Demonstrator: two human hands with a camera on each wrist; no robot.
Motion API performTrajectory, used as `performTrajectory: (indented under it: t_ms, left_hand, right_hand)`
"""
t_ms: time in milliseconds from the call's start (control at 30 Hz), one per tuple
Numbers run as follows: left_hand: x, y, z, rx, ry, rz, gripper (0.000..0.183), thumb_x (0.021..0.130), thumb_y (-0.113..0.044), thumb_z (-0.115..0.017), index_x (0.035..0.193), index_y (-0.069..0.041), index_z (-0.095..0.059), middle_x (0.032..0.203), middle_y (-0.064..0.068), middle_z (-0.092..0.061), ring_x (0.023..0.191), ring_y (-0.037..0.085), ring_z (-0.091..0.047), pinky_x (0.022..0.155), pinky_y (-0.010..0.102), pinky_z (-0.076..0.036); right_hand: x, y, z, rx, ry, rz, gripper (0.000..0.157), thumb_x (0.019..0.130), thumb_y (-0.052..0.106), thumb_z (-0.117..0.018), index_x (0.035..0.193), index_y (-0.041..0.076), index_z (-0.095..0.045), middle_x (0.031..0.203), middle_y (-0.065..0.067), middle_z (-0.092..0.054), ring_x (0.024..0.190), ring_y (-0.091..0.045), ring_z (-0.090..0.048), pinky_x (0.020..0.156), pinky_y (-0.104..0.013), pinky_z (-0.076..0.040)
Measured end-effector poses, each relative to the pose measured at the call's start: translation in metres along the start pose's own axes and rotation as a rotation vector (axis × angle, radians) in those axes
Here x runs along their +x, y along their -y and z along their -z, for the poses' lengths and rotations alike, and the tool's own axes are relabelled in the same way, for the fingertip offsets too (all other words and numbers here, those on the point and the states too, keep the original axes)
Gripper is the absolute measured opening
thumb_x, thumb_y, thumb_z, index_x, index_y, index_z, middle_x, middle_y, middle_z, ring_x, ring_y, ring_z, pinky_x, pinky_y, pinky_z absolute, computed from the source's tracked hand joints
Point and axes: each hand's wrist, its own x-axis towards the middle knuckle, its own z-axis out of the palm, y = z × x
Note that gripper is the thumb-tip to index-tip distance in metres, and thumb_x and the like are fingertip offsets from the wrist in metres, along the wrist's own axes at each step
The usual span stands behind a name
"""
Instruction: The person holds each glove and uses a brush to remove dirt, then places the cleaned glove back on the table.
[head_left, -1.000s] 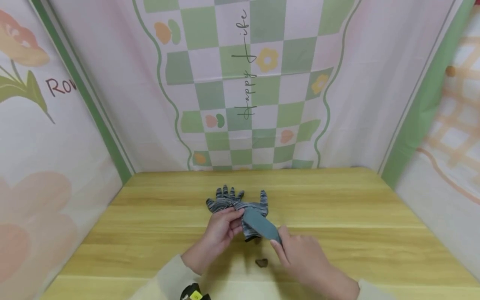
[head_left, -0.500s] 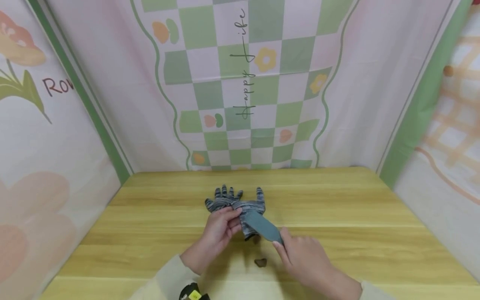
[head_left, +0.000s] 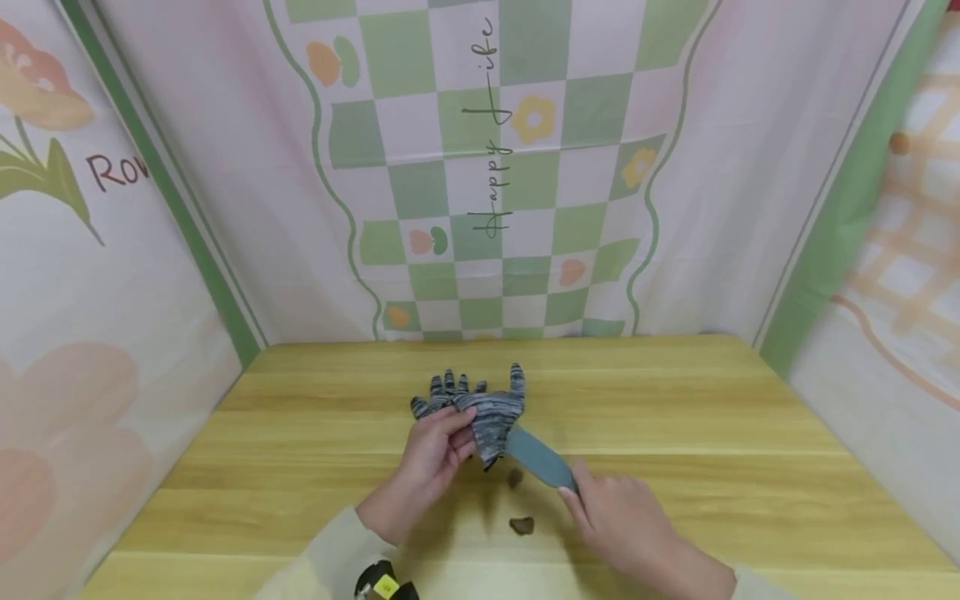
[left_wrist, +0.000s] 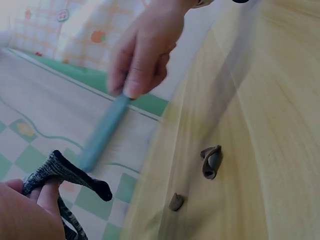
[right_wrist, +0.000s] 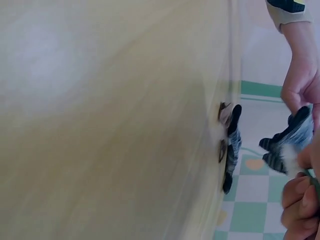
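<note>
My left hand (head_left: 431, 454) pinches a grey-and-black striped knit glove (head_left: 495, 421) between thumb and fingers, its dark cuff edge pointing down toward me. Another striped glove (head_left: 433, 398) lies spread behind it on the table, partly hidden by the hand. In my right hand (head_left: 626, 517) is the handle end of a flat blue-green brush (head_left: 542, 460). Its rounded tip reaches the right edge of the held glove in the head view. The left wrist view shows the brush (left_wrist: 106, 132) blurred beside the glove's cuff (left_wrist: 75, 172).
Two small dark brown curled pieces lie on the wooden table (head_left: 712, 417): one piece (head_left: 515, 477) below the glove, a larger piece (head_left: 522, 526) nearer me. A checkered cloth (head_left: 480, 292) hangs behind the table's back edge, with printed cloths on both sides.
The held glove has shifted up and slightly left, its cuff turning. The brush has slid right and toward me, off the glove's face, uncovering more of it and the small brown piece.
</note>
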Motion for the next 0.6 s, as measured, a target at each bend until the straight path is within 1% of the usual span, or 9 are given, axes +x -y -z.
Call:
performTrajectory:
  t_ms: [100,167,233,300,367,500,600]
  left_hand:
    - [0.001,-0.001,0.001,-0.005,-0.004,-0.002,0.012,0.093,0.001,-0.059,0.082,-0.003,-0.059,0.077,0.006,-0.067,0.07,0.012,-0.066,0.071,0.025,-0.058]
    - [0.002,-0.002,0.001,-0.006,-0.006,0.004,0.019,0.093,0.0,-0.059,0.076,-0.005,-0.055,0.072,0.003,-0.062,0.063,0.01,-0.061,0.064,0.022,-0.056]
    - [0.002,-0.001,0.002,0.0,-0.007,0.007,0.026,0.094,0.0,-0.059,0.071,-0.007,-0.049,0.067,0.001,-0.056,0.057,0.008,-0.053,0.058,0.02,-0.051]
    - [0.002,0.0,0.002,0.007,-0.006,0.009,0.029,0.094,0.001,-0.058,0.069,-0.008,-0.047,0.065,0.0,-0.054,0.056,0.008,-0.051,0.057,0.019,-0.05]
    - [0.002,0.001,0.002,0.01,-0.007,0.011,0.03,0.093,0.002,-0.058,0.068,-0.008,-0.046,0.064,0.0,-0.053,0.055,0.007,-0.05,0.057,0.019,-0.051]
    - [0.001,0.004,0.0,0.022,-0.001,0.014,0.029,0.093,0.003,-0.057,0.068,-0.008,-0.048,0.065,-0.001,-0.054,0.056,0.007,-0.052,0.063,0.021,-0.055]
    - [0.0,0.005,-0.001,0.028,0.006,0.014,0.025,0.093,0.004,-0.056,0.071,-0.007,-0.052,0.068,0.0,-0.059,0.06,0.007,-0.058,0.068,0.023,-0.057]
  right_hand:
    - [-0.002,-0.006,0.0,-0.014,0.025,-0.044,0.018,0.098,0.025,-0.059,0.09,0.011,-0.053,0.056,0.01,-0.038,0.044,-0.004,-0.033,0.04,-0.021,-0.031]
    - [-0.003,-0.009,0.002,-0.023,0.0,-0.059,0.02,0.097,0.025,-0.059,0.085,0.012,-0.049,0.055,0.009,-0.036,0.043,-0.005,-0.032,0.038,-0.021,-0.03]
    - [-0.002,-0.009,0.006,-0.016,-0.055,-0.056,0.022,0.097,0.024,-0.06,0.083,0.013,-0.047,0.054,0.009,-0.033,0.042,-0.004,-0.03,0.037,-0.021,-0.028]
    - [0.0,-0.008,0.01,-0.011,-0.114,-0.035,0.024,0.096,0.023,-0.06,0.081,0.014,-0.044,0.054,0.01,-0.032,0.042,-0.003,-0.028,0.036,-0.02,-0.026]
    - [0.003,-0.004,0.014,0.003,-0.151,-0.01,0.024,0.096,0.023,-0.06,0.081,0.015,-0.043,0.054,0.011,-0.031,0.042,-0.002,-0.027,0.036,-0.019,-0.025]
    - [0.008,0.004,0.015,0.012,-0.183,0.059,0.023,0.097,0.025,-0.059,0.082,0.015,-0.045,0.054,0.013,-0.03,0.042,0.0,-0.024,0.036,-0.018,-0.023]
    - [0.01,0.01,0.012,0.013,-0.201,0.117,0.022,0.097,0.025,-0.059,0.083,0.014,-0.045,0.055,0.014,-0.029,0.042,0.002,-0.023,0.036,-0.017,-0.022]
